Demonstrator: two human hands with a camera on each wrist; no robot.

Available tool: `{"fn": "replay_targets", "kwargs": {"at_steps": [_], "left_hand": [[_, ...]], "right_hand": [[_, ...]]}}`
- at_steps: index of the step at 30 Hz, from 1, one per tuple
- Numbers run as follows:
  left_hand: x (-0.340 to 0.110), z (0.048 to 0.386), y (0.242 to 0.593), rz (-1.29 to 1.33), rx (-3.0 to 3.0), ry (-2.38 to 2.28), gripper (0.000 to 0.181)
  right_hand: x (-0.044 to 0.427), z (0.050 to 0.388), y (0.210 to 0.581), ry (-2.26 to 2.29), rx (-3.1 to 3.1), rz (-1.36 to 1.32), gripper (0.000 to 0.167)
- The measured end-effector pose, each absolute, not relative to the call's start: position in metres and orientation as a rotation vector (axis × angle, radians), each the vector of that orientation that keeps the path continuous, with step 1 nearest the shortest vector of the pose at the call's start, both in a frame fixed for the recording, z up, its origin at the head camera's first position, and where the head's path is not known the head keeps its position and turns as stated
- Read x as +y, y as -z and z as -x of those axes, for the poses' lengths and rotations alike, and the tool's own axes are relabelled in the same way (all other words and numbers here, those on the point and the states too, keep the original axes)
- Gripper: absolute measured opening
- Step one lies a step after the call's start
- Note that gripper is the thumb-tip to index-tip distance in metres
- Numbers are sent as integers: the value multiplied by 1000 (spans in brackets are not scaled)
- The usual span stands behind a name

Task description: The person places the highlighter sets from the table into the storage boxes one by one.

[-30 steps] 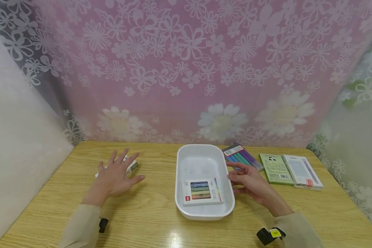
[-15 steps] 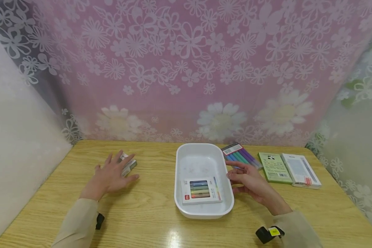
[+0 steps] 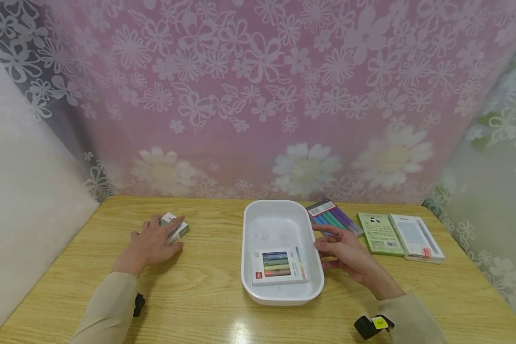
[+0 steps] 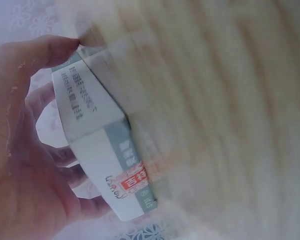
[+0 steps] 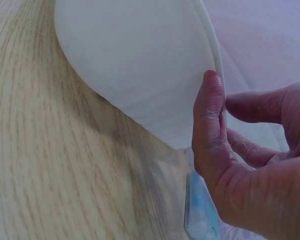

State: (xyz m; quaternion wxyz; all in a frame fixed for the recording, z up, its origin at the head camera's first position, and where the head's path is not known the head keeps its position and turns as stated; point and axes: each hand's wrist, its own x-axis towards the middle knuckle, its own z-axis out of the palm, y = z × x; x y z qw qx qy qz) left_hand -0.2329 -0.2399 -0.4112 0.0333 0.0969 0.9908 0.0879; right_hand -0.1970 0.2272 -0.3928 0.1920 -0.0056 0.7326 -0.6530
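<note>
At the table's left, my left hand (image 3: 150, 243) grips a small white and grey-green cardboard box (image 3: 177, 230). In the left wrist view the thumb lies along one side of this box (image 4: 97, 125), which bears a red stamp mark, and the other fingers on the far side. My right hand (image 3: 348, 253) pinches the right rim of a white plastic tray (image 3: 279, 300). Its thumb rests against the outer wall of the tray (image 5: 140, 65) in the right wrist view. Inside the tray lies a flat white windowed box (image 3: 279, 266) of coloured pens.
Behind the right hand lies a clear pack of blue, green and purple pens (image 3: 333, 217). Farther right, a green box (image 3: 380, 233) and a white box (image 3: 417, 238) lie side by side. The floral curtain (image 3: 258, 95) hangs along the table's back edge.
My left hand was spread over the small box; it has shifted slightly and its fingers have drawn in round it. The right hand and the tray have stayed in place.
</note>
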Motion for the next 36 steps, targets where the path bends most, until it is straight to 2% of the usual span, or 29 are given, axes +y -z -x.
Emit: {"fn": "replay_targets", "kwargs": {"at_steps": [11,36], "left_hand": [[-237,228,404,-330,3038,-266,54],[-216,229,389,-582,3156,-290,51]], "right_hand": [[227,198,394,1832,2061,13,66],[228,198,394,1829,2068,-7,66]]}}
